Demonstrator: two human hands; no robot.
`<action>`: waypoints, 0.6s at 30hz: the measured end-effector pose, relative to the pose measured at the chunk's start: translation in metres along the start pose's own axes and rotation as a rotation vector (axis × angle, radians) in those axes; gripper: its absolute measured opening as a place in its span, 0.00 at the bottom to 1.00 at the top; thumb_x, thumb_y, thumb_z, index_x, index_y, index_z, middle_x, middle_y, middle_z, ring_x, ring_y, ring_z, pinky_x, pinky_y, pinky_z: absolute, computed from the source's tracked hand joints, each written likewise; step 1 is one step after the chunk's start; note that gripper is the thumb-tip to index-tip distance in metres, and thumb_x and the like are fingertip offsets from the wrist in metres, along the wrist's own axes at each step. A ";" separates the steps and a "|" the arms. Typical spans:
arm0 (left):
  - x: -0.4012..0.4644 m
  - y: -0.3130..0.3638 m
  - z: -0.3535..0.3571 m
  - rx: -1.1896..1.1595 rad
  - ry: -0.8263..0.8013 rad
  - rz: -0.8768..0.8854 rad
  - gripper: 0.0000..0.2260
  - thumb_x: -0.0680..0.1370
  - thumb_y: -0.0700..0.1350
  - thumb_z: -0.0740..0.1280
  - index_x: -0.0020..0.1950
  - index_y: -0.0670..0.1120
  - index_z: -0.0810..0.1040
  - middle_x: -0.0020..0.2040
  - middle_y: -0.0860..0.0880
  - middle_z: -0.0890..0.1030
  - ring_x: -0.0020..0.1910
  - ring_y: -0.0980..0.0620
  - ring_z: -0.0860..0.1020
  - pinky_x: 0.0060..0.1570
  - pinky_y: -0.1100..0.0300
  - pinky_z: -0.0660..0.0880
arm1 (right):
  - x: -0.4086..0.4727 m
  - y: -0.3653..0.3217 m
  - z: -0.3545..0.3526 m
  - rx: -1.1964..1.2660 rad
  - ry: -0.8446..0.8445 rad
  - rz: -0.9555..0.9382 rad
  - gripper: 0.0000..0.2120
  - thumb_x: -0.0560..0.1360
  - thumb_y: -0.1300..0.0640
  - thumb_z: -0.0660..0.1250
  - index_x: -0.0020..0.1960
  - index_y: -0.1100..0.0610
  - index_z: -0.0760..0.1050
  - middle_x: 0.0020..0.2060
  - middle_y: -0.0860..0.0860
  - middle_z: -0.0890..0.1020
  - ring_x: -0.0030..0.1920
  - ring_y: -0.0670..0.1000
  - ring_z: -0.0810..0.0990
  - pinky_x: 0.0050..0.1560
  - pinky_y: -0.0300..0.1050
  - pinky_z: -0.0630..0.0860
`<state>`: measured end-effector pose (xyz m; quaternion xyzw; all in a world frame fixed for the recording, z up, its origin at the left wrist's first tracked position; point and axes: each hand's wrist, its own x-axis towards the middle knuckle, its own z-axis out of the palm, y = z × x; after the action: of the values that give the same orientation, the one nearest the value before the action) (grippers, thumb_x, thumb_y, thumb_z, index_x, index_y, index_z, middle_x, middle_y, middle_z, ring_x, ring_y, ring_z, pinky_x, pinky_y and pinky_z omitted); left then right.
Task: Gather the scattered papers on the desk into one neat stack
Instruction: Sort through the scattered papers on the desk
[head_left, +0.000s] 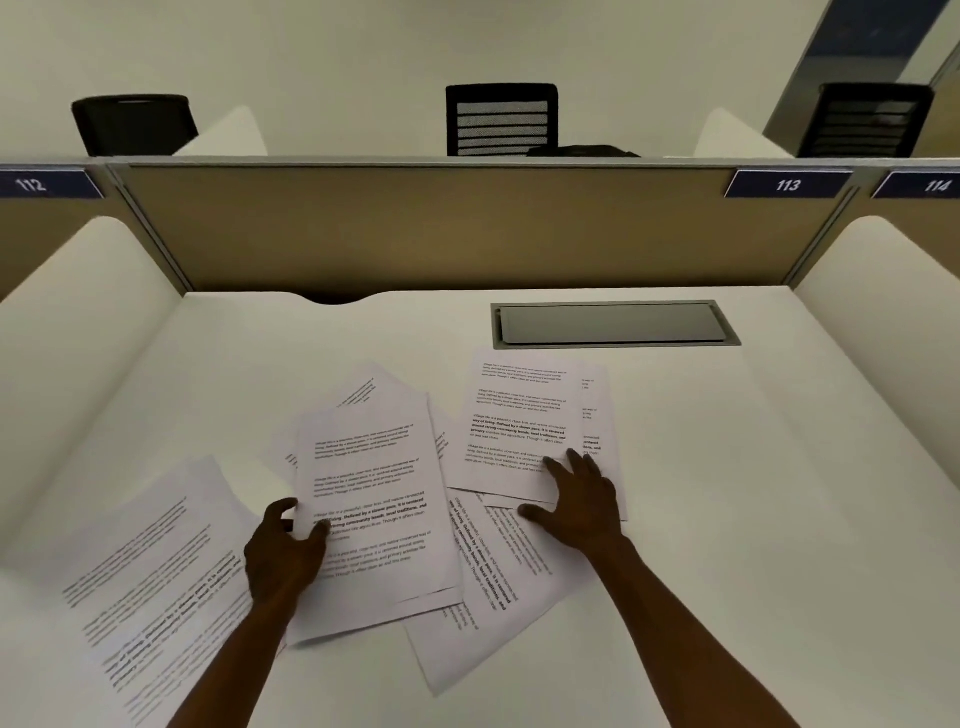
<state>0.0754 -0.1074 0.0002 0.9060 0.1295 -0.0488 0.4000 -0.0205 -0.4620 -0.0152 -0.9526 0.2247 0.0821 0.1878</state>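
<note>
Several printed white sheets lie scattered and overlapping on the white desk (727, 519). My left hand (283, 553) pinches the left edge of the middle sheet (374, 499), thumb on top. My right hand (579, 501) rests flat, fingers spread, on the lower corner of the right sheet (519, 415), which covers another sheet beneath. A slanted sheet (493, 587) lies between my arms, partly under the others. One more sheet (150, 577) lies apart at the left, tilted.
A grey cable hatch (613, 323) is set into the desk at the back right. White curved side dividers (78, 332) and a tan back panel (441, 228) enclose the desk. Black chairs (501, 120) stand beyond the panel.
</note>
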 end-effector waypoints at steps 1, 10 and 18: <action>0.002 0.007 0.005 0.022 -0.020 0.029 0.27 0.72 0.48 0.76 0.68 0.45 0.73 0.58 0.37 0.82 0.58 0.35 0.79 0.60 0.42 0.74 | 0.001 0.005 -0.003 0.004 0.030 0.006 0.43 0.68 0.27 0.63 0.77 0.46 0.60 0.79 0.54 0.57 0.79 0.58 0.53 0.75 0.58 0.57; -0.001 0.030 0.021 0.043 -0.060 0.045 0.31 0.72 0.49 0.76 0.72 0.45 0.70 0.65 0.35 0.74 0.66 0.36 0.73 0.65 0.43 0.70 | 0.001 0.013 -0.011 -0.085 0.199 -0.076 0.36 0.73 0.30 0.60 0.73 0.51 0.67 0.67 0.53 0.75 0.66 0.56 0.73 0.60 0.52 0.72; -0.015 0.027 0.025 0.091 -0.099 0.085 0.31 0.73 0.49 0.76 0.73 0.48 0.70 0.72 0.38 0.67 0.72 0.37 0.65 0.68 0.41 0.66 | -0.006 0.030 -0.023 0.063 0.348 -0.196 0.30 0.73 0.44 0.72 0.70 0.56 0.73 0.62 0.54 0.81 0.56 0.57 0.83 0.50 0.52 0.80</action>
<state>0.0687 -0.1462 0.0054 0.9244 0.0689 -0.0823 0.3661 -0.0376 -0.4932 -0.0022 -0.9634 0.1623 -0.1097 0.1830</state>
